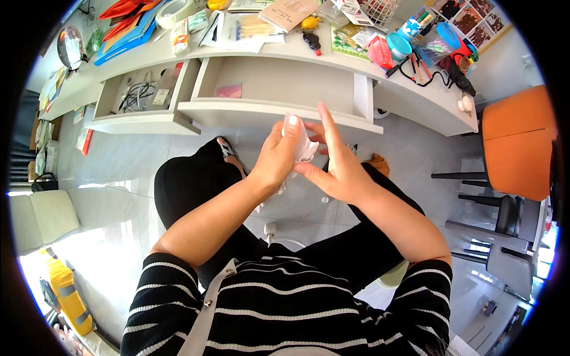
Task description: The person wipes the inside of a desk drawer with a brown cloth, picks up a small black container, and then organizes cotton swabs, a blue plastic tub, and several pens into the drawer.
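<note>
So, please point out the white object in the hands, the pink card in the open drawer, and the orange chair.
white object (304,145), head view, on its upper white side between both hands.
pink card (229,91), head view, on its middle.
orange chair (515,142), head view, on its seat.

A home office or study is showing here: a white desk (409,101) with open drawers (279,89) is sprawling across the upper frame, stationery cluttering it, an orange chair (516,142) sitting right.
</note>
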Demonstrator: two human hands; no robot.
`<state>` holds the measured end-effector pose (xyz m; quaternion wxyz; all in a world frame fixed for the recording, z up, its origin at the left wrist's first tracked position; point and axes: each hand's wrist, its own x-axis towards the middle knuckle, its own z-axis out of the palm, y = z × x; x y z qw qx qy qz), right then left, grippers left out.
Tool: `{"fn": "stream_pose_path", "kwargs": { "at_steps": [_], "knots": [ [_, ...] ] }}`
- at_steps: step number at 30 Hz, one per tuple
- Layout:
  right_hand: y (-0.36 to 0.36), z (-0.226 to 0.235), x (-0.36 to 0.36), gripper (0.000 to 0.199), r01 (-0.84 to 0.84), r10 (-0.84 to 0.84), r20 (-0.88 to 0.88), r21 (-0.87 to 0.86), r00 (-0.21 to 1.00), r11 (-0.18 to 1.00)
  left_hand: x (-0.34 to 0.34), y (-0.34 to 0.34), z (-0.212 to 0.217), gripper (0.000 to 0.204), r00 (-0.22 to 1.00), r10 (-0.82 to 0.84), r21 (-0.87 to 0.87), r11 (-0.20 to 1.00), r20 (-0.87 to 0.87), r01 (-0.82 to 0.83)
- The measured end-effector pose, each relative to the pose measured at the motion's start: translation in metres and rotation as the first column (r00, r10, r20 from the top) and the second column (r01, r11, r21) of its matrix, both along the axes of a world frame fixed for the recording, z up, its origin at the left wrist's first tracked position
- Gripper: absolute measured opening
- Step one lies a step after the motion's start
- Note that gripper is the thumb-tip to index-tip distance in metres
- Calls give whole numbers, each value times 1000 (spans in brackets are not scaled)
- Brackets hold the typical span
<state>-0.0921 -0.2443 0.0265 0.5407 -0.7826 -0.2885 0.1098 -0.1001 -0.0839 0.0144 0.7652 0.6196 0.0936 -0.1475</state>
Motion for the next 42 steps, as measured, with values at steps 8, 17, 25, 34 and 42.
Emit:
{"fn": "stream_pose_path", "kwargs": {
  "at_steps": [8, 17, 25, 34, 42],
  "knots": [
    [17, 2, 38, 17, 254, -256, 114, 29, 960, 967, 37, -1, -11, 59, 997, 69, -90, 994, 41, -65],
    [39, 10, 69, 45, 140, -46, 558, -126, 828, 982, 74, 6, 19, 74, 975, -49, -783, 605, -215, -142],
    [-53, -38, 161, 29, 324, -81, 473, -460, 877, 827, 75, 18, 9, 58, 867, -266, 638, 766, 422, -76],
    [-31, -115, 217, 18, 19, 510, 261, -902, 820, 430, 71, 17, -41, 41, 768, -589, 967, 193, 251, -168],
    [-23, -130, 226, 15, 115, 364, 346, -842, 865, 528, 77, 18, -48, 30, 743, -607, 960, 181, 281, -215]
  ]
}}
